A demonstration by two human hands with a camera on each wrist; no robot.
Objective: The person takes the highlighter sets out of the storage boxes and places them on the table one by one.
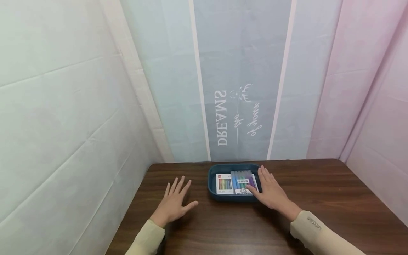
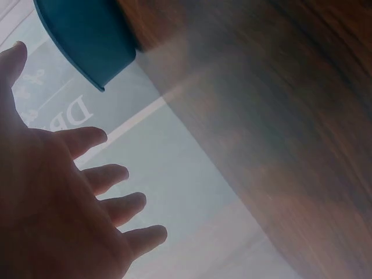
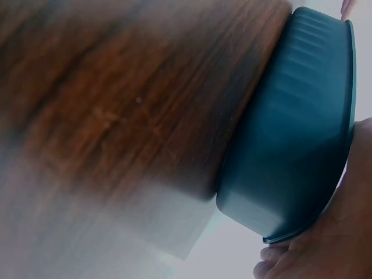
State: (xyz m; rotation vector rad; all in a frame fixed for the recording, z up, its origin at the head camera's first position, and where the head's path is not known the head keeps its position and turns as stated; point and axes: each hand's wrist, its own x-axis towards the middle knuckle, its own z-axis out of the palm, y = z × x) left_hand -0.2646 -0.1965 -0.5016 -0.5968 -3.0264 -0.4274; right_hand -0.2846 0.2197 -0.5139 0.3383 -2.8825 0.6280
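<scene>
A dark teal tray stands near the back edge of the table. Inside it lie a white box of coloured sticks and a clear pack of blue, green and purple pens with white labels. My right hand reaches over the tray's right end with straight fingers; its thumb overlaps the pen pack in the head view. In the right wrist view the fingers lie right at the tray's rim. Left of the tray, apart from it, my left hand is spread with nothing in it.
The brown wooden table has its back edge against a grey-blue cloth backdrop with mirrored lettering. Pale fabric walls close in the left and right sides.
</scene>
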